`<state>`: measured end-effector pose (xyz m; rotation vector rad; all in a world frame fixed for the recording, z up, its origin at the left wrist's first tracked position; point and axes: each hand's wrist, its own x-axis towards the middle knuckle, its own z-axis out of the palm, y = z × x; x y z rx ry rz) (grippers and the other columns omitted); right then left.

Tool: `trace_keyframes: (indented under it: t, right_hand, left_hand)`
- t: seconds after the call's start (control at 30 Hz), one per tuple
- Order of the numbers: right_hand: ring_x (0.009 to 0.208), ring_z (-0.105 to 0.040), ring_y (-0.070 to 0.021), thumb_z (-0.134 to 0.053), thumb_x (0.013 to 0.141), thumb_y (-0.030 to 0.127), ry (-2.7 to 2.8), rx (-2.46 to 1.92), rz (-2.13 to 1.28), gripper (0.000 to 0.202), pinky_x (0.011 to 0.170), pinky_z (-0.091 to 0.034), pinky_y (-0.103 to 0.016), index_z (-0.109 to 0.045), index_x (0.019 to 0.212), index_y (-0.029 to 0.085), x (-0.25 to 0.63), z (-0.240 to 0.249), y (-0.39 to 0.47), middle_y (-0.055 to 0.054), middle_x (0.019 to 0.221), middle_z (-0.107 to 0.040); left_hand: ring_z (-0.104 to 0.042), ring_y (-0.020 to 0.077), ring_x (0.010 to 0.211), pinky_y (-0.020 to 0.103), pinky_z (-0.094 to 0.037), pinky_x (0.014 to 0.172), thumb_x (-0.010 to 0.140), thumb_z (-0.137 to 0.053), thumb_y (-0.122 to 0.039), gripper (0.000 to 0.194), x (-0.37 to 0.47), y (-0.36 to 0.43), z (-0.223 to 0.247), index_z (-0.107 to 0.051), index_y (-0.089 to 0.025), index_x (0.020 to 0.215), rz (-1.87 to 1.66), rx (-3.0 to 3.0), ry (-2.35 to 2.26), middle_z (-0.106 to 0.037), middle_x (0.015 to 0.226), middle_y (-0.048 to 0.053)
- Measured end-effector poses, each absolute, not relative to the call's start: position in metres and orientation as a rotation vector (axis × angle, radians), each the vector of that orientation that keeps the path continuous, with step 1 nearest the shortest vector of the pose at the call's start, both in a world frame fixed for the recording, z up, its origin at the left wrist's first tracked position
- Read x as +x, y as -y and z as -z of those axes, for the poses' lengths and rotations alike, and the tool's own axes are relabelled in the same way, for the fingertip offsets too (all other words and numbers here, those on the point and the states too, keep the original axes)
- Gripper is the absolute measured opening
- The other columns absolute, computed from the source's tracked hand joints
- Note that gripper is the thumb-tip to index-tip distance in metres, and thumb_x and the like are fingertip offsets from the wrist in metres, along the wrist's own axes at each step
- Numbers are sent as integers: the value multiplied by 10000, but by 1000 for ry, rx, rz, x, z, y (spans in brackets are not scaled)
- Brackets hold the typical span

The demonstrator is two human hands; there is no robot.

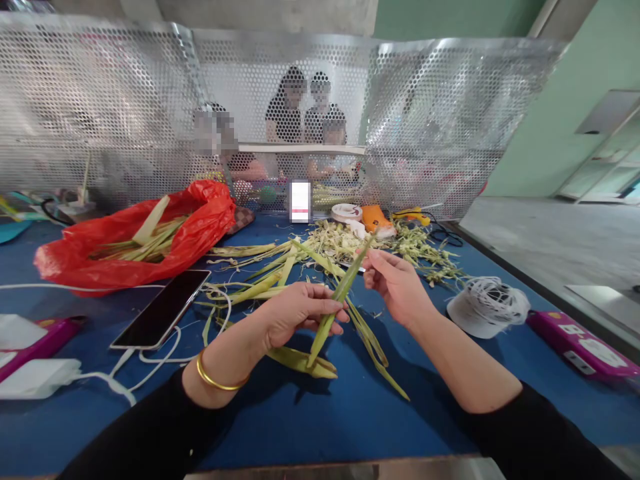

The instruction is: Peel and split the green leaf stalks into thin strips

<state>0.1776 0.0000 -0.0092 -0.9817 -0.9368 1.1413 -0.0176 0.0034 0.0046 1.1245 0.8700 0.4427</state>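
My left hand (305,312) pinches a long green leaf (345,288) between thumb and fingers near the middle of the blue table. The leaf slants up to the right, its pointed tip beside my right hand (393,280). The thumb and fingers of my right hand are pressed together near that tip; what they hold is too small to make out. Below my left hand lies a yellow-green leaf piece (300,361). Other long leaf strips (367,333) lie between and under the hands. Behind them is a pile of pale scraps (330,241).
A red plastic bag (60,257) of leaves sits at the left, near a black phone (163,310) and white cables. White twine (487,307) and a purple power strip (580,343) are at the right. Several people appear behind the perforated metal screen (430,120).
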Motion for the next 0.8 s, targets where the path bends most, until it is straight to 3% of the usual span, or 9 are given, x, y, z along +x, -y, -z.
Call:
trace_keyframes:
  t: [0.27, 0.5, 0.8]
  right_hand:
    - [504, -569, -107, -692, 700, 353, 1547, -1302, -1209, 191, 480, -448, -210, -638, 715, 171, 144, 19, 26, 24, 588, -607]
    - [475, -593, -95, -630, 736, 315, 1397, -1304, -1320, 162, 443, -454, -191, -655, 696, 160, 133, 22, 31, -7, 650, -667]
    - [403, -541, -78, -613, 750, 303, 1368, -1294, -1301, 192, 420, -447, -177, -643, 634, 153, 133, 22, 29, 35, 457, -569]
  left_hand:
    - [-647, 120, 688, 241, -519, 675, 727, -710, -240, 118, -11, -8, 3, -684, -141, 787, -1039, 895, -895, -706, 796, 35]
    - [-646, 134, 733, 240, -517, 699, 791, -639, -226, 119, -10, -8, 6, -683, -136, 856, -1020, 774, -867, -708, 845, 63]
    - [-643, 131, 727, 228, -500, 657, 819, -601, -302, 183, -10, -7, 13, -700, -151, 848, -893, 758, -826, -713, 846, 60]
